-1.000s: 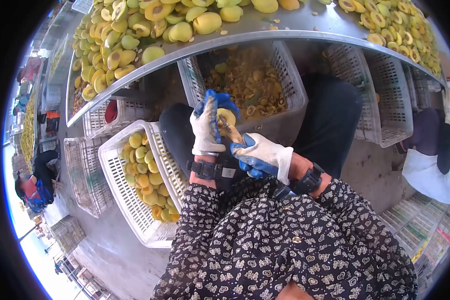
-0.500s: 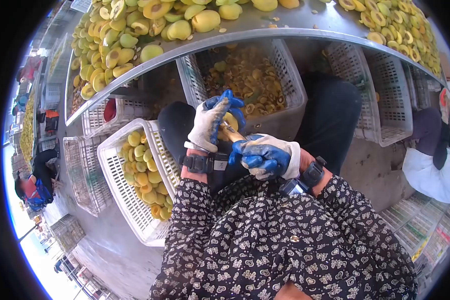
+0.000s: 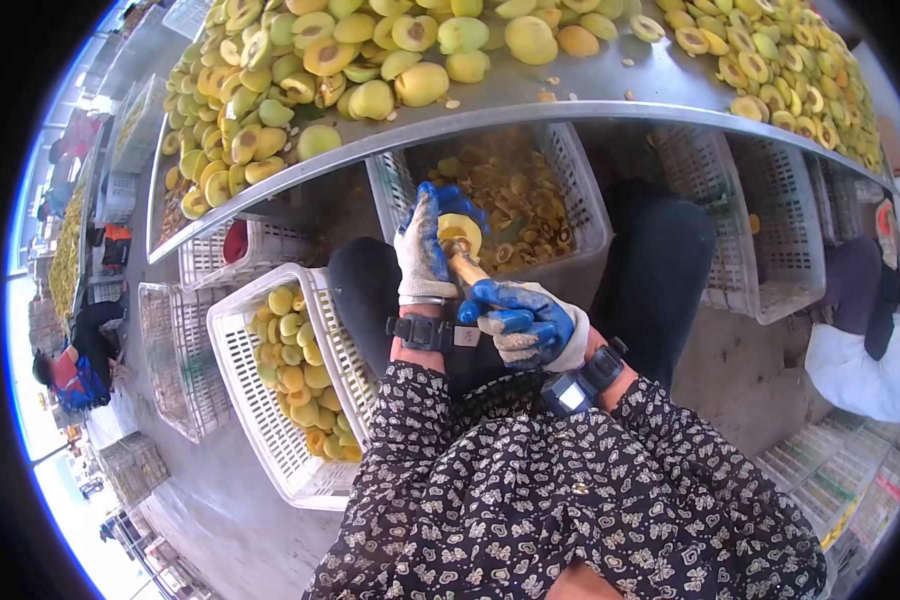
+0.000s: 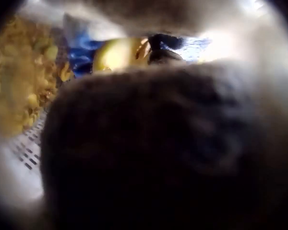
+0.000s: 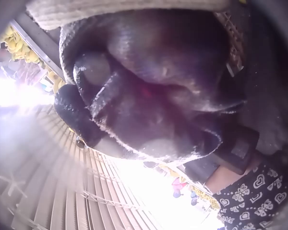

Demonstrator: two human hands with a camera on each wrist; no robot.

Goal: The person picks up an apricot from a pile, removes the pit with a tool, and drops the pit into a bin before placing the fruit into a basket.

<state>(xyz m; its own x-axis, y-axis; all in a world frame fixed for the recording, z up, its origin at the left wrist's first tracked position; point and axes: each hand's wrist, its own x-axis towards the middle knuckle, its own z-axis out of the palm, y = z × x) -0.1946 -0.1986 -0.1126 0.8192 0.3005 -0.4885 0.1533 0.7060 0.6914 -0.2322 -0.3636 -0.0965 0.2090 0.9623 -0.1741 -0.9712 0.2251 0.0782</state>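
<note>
In the head view my left hand (image 3: 425, 245), in a white and blue work glove, holds a yellow-green fruit half (image 3: 460, 226) that looks like peach or apricot. My gloved right hand (image 3: 532, 322) grips a short tool with a pale wooden handle (image 3: 468, 270). The tool's working end meets the cut face of the fruit, over its brown centre. In the left wrist view the fruit (image 4: 116, 53) shows past a dark blurred part of the glove. Curled glove fingers (image 5: 149, 120) fill the right wrist view and hide the tool.
A metal table (image 3: 610, 85) heaped with halved fruit stands ahead. Beneath its edge sits a crate of pits and scraps (image 3: 578, 180). To my left is a white crate (image 3: 260, 425) of fruit halves; empty-looking crates (image 3: 710, 220) stand at right. Other people sit at both sides.
The right hand has turned over so its curled blue fingers show more. The fruit's cut face has come into fuller view. The whole head view has shifted slightly.
</note>
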